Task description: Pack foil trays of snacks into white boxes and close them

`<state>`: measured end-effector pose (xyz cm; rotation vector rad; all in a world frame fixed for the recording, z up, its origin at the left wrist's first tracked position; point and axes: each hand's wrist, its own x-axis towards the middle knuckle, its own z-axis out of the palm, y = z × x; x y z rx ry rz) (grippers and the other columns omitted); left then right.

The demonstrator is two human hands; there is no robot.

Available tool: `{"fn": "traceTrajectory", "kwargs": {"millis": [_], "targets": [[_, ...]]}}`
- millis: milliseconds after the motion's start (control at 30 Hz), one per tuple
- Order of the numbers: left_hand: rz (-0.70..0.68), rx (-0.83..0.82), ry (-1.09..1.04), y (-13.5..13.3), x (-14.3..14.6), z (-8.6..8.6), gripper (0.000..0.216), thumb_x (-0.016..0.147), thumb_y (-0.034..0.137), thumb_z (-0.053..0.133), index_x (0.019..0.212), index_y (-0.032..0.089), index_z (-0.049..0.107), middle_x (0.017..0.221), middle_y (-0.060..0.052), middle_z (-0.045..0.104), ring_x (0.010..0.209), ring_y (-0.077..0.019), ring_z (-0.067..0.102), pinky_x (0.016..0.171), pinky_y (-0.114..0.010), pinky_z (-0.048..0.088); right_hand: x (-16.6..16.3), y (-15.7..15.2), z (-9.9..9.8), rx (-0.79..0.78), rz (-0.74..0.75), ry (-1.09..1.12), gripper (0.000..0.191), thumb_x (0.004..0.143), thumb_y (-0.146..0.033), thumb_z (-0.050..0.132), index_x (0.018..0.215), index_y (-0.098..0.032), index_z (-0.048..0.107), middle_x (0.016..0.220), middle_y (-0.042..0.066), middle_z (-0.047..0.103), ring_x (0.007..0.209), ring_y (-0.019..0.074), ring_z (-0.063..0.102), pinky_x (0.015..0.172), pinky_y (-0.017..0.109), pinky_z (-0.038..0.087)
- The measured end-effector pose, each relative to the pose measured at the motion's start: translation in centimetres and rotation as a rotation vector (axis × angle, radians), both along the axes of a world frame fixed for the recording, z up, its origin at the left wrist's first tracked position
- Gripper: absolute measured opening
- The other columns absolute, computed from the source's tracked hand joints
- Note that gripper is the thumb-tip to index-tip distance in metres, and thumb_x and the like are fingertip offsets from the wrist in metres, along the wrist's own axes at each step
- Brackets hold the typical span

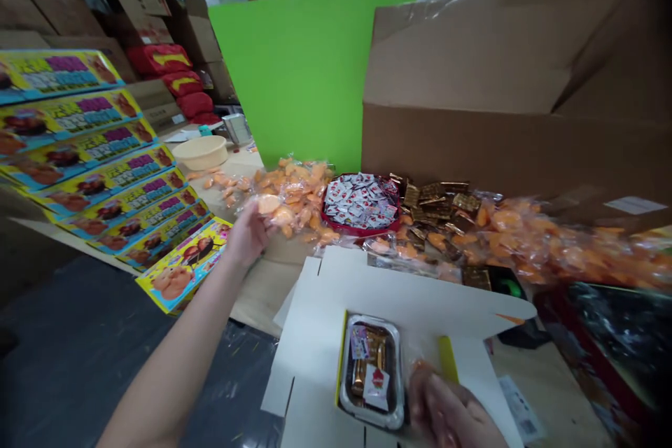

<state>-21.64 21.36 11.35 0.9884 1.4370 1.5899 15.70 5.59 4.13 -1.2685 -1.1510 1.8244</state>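
Note:
My left hand (249,231) reaches out to a heap of orange snack packets (294,196) on the table and its fingers close on one orange packet (269,204). My right hand (446,406) rests at the bottom, blurred, next to a clear plastic tray (372,371) that holds several small packets. The tray sits in an opened white carton (367,294) with a yellow inner edge. What my right hand's fingers hold, if anything, is smeared.
A red bowl of small white-and-red sachets (360,204), gold-wrapped pieces (435,199) and more orange packets (551,238) lie behind the carton. A big brown cardboard box (498,98), a green board (304,70), stacked colourful flat boxes (105,182) and a beige bowl (200,152) surround them.

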Motion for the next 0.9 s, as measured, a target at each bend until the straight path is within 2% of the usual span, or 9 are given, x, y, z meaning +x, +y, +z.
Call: {"fn": "traceTrajectory", "kwargs": {"millis": [133,233,333,400,500,567,667,733,900], "targets": [[-0.166,0.046,-0.368,-9.3,5.2,2.1,0.034,0.082,0.045,0.060,0.104,0.020,0.063,0.099,-0.006,0.071,0.077,-0.0178,0.068,0.061,-0.025,0.055,-2.9,-0.5,3.2,0.004,0.042,0.090,0.043,0.070,-0.057,0.070,0.092,-0.020,0.065,0.080,0.002,0.065,0.042,0.0048,0.041,0.041,0.020,0.034],[-0.315,-0.041,-0.444,-15.2,10.6,0.7,0.034,0.078,0.043,0.068,0.105,0.022,0.064,0.104,-0.005,0.071,0.088,-0.0207,0.068,0.074,-0.030,0.056,-5.2,-1.1,4.7,0.013,0.114,0.267,0.069,0.070,-0.045,0.074,0.131,-0.029,0.047,0.110,0.006,0.065,0.042,0.0034,0.044,0.038,0.020,0.037],[-0.419,-0.075,-0.423,-18.2,14.3,-1.5,0.033,0.081,0.045,0.065,0.103,0.021,0.064,0.118,-0.008,0.065,0.105,-0.0233,0.063,0.087,-0.033,0.052,-5.6,-2.0,4.2,-0.017,0.033,0.321,0.056,0.076,-0.045,0.067,0.126,-0.025,0.051,0.097,0.004,0.068,0.042,0.0044,0.046,0.040,0.019,0.038],[-0.364,-0.041,-0.351,-18.6,15.0,-3.0,0.034,0.083,0.048,0.061,0.103,0.020,0.063,0.123,-0.009,0.061,0.111,-0.0243,0.059,0.092,-0.035,0.050,-4.1,-2.6,3.1,-0.025,-0.100,0.300,0.040,0.080,-0.045,0.062,0.112,-0.021,0.058,0.088,0.003,0.068,0.045,0.0055,0.049,0.044,0.019,0.039],[-0.208,0.006,-0.007,-17.6,15.0,-5.2,0.034,0.084,0.044,0.060,0.110,0.021,0.061,0.119,-0.009,0.061,0.106,-0.0227,0.059,0.089,-0.036,0.050,-0.2,-3.2,1.3,0.103,-0.221,0.093,0.032,0.083,-0.045,0.057,0.101,-0.019,0.062,0.088,0.004,0.067,0.054,0.0092,0.054,0.052,0.023,0.043],[-0.173,0.081,0.379,-16.8,15.5,-6.8,0.033,0.085,0.034,0.059,0.116,0.023,0.059,0.115,-0.008,0.062,0.104,-0.0222,0.059,0.090,-0.038,0.049,2.4,-3.2,0.6,0.334,-0.283,-0.264,0.033,0.085,-0.043,0.055,0.106,-0.019,0.065,0.089,0.005,0.065,0.059,0.0123,0.055,0.060,0.027,0.046],[-0.281,0.196,0.908,-16.5,17.7,-8.6,0.032,0.087,0.017,0.047,0.114,0.023,0.062,0.119,-0.008,0.062,0.113,-0.0224,0.056,0.098,-0.040,0.046,4.5,-2.8,-0.1,0.664,-0.303,-0.865,0.036,0.090,-0.035,0.049,0.121,-0.022,0.064,0.095,0.008,0.065,0.074,0.0181,0.060,0.070,0.030,0.048],[-0.433,0.204,1.127,-17.0,19.2,-9.3,0.039,0.086,0.011,0.041,0.117,0.022,0.062,0.129,-0.009,0.057,0.123,-0.0224,0.051,0.103,-0.040,0.043,4.7,-2.4,-0.5,0.755,-0.172,-1.102,0.039,0.092,-0.027,0.045,0.129,-0.023,0.058,0.104,0.010,0.065,0.082,0.0206,0.062,0.072,0.031,0.049],[-0.643,0.192,1.391,-18.8,19.7,-10.0,0.056,0.088,0.029,0.052,0.143,0.026,0.040,0.155,-0.010,0.031,0.143,-0.0347,0.023,0.111,-0.058,0.028,4.3,-2.5,-0.9,0.765,0.161,-0.994,0.053,0.088,-0.019,0.051,0.141,-0.020,0.044,0.134,0.010,0.056,0.106,0.0223,0.062,0.085,0.030,0.050]]}}
